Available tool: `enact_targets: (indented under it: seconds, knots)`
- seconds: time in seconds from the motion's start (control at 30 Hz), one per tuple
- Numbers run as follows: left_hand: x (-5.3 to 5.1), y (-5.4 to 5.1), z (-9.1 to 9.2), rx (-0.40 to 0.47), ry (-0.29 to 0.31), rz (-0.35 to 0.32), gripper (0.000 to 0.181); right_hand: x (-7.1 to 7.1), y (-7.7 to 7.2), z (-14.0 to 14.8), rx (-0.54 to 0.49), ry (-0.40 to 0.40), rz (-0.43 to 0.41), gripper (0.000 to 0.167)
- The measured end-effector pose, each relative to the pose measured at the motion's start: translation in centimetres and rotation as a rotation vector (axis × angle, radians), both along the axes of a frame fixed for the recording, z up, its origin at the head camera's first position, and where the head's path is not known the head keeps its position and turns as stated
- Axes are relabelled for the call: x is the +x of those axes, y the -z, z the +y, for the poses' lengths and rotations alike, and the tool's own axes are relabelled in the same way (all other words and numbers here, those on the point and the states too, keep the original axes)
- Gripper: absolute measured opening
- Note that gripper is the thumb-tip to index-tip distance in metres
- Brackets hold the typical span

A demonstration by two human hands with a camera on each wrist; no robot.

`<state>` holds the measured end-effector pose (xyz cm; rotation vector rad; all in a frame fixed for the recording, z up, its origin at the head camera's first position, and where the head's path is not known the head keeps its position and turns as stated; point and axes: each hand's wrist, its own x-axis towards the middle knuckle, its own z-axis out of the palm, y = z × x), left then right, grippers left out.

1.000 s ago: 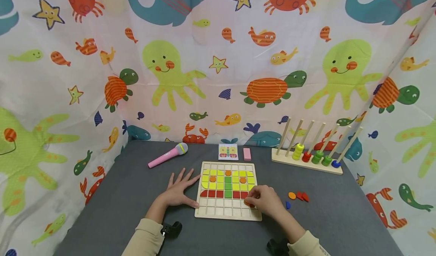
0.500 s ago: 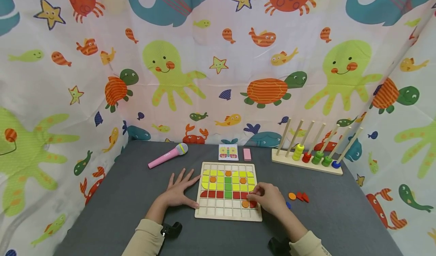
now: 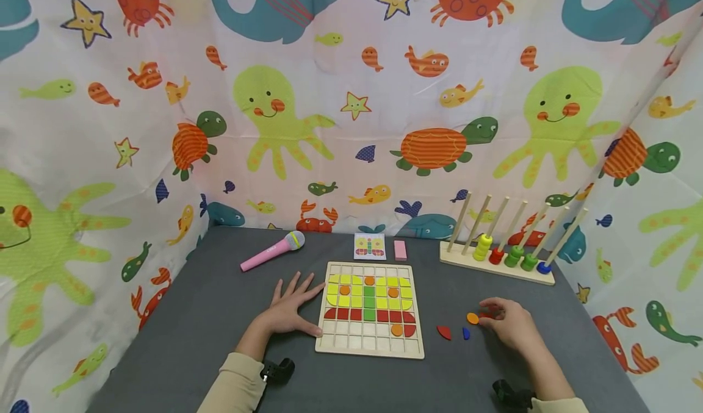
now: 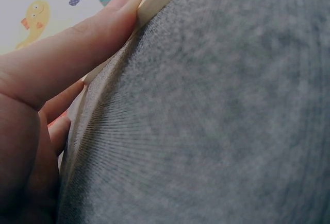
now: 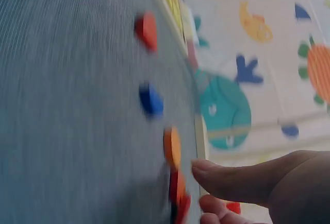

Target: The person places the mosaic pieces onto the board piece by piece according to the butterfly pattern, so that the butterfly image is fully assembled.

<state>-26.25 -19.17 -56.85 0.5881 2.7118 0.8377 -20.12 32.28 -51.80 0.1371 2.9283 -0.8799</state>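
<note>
My left hand, fingers spread, rests on the table with its thumb and a fingertip at the left edge of a wooden grid board. Yellow, green, red and orange tiles fill part of that board; an orange disc lies in a lower cell beside a red rounded tile. Over to the right, my right hand hovers at loose red tiles, partly hidden in the head view. Its thumb and fingers are bent, and the right wrist view shows nothing between them. An orange disc lies beside the fingertips.
Between board and right hand lie a red quarter tile and a blue tile. Behind the board are a pattern card and a pink block. A toy microphone lies back left; a peg counting rack stands back right.
My right hand has left the board's right edge and moved right to the loose tiles. A red rounded tile shows in the board's red row where the fingers were. The left hand stays put.
</note>
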Motion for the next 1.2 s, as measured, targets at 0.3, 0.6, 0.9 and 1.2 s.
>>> enact_targets:
  seconds: [0.3, 0.6, 0.9, 1.2]
  knots:
    - [0.2, -0.6, 0.1, 0.0, 0.005, -0.001, 0.115, 0.6, 0.9, 2.6, -0.006, 0.038, -0.075, 0.039]
    - [0.3, -0.8, 0.2, -0.009, -0.001, -0.002, 0.113, 0.3, 0.8, 2.9, 0.027, -0.007, -0.086, 0.041]
    - [0.2, -0.8, 0.2, -0.012, 0.002, -0.011, 0.116, 0.4, 0.5, 2.9, -0.007, 0.041, -0.055, 0.03]
    - [0.5, -0.6, 0.1, 0.064, 0.021, 0.019, 0.113, 0.0, -0.5, -1.1, -0.082, -0.005, 0.091, 0.024]
